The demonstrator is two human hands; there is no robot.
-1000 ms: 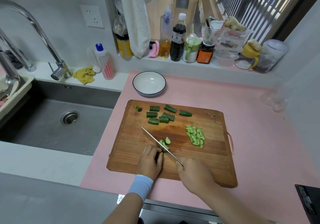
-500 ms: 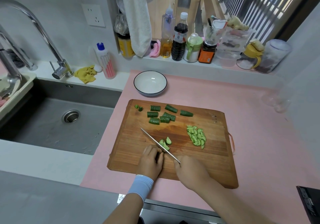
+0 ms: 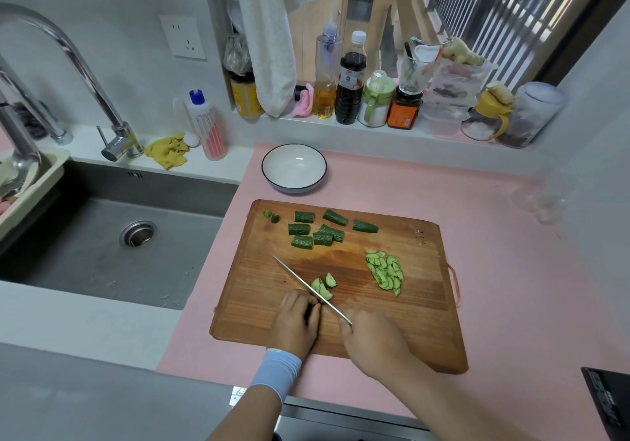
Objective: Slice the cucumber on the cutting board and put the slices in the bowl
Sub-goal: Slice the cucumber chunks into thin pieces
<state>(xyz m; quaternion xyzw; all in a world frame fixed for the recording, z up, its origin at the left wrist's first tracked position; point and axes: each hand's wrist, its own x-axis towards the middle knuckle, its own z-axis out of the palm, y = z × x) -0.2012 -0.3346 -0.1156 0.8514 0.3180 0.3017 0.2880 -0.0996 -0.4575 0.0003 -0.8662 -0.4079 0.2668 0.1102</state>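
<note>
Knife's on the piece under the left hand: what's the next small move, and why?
Probably another thin cut: the left hand pins a cucumber piece only partly sliced, with the knife in the right hand against it. Several chunks wait, and the bowl is empty.

One wooden cutting board (image 3: 259,307), one white bowl (image 3: 294,167), one knife (image 3: 308,286); seven thick cucumber chunks (image 3: 318,227) at the far edge, two small end bits (image 3: 271,215), one heap of thin slices (image 3: 386,271), perhaps a dozen or more
</note>
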